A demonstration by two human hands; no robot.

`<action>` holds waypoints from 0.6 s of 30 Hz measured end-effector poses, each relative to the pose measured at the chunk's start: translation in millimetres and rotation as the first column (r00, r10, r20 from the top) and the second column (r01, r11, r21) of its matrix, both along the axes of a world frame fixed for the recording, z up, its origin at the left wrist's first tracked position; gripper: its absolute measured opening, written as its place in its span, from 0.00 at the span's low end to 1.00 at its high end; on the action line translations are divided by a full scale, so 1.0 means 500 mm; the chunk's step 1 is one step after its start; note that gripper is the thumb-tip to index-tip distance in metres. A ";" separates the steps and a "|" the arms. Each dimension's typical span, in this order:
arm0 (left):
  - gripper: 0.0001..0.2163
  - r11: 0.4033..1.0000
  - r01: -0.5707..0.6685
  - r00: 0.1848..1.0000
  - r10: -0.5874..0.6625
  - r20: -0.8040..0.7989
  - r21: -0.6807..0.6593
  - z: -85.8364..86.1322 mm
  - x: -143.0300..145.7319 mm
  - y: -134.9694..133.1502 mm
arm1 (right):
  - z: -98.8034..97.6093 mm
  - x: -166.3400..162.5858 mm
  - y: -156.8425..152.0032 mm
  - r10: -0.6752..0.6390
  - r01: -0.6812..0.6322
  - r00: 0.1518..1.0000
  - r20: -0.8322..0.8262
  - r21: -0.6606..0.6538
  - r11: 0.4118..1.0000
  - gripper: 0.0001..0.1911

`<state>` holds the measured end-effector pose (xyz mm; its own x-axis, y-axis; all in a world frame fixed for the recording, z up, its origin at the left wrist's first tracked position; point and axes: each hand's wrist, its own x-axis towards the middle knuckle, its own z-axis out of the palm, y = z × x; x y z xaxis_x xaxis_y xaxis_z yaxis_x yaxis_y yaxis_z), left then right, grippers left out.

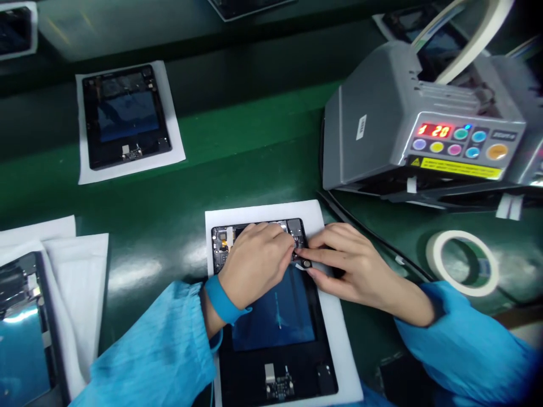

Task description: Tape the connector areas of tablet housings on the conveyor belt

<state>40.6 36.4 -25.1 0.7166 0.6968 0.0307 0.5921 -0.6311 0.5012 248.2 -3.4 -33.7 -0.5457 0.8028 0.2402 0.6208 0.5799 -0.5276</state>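
Note:
An opened tablet [271, 328] lies on a white foam sheet [345, 362], its circuit boards and a blue-tinted panel exposed. My left hand [258, 251], with a blue wrist strap [224, 302], is closed over the tablet's top end; its fingertips are hidden, as is whatever they pinch. From the right, my right hand [352, 263] reaches to the top right corner. Its index finger presses near the left fingertips, and its thumb meets a small white strip of tape [301, 266] beside a round component [306, 263].
A grey tape dispenser [369, 124] with a lit display stands at back right, its black cable [377, 243] running toward me. A tape roll [432, 257] lies at right. Other opened tablets [127, 116] rest on foam sheets, one at near left [25, 339].

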 end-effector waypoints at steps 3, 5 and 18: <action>0.07 1.000 -0.005 1.000 0.005 0.008 -0.006 -0.001 0.000 0.000 | 0.009 -0.005 0.000 0.000 0.001 1.000 0.022 -0.009 1.000 0.10; 0.07 1.000 -0.008 1.000 0.008 0.018 -0.015 -0.001 0.000 0.001 | 0.015 -0.009 0.001 -0.024 0.024 1.000 0.006 0.018 1.000 0.10; 0.07 0.999 -0.024 0.999 0.025 0.023 -0.037 0.005 0.002 0.007 | 0.018 -0.038 0.006 -0.271 0.206 0.932 0.242 0.264 0.942 0.06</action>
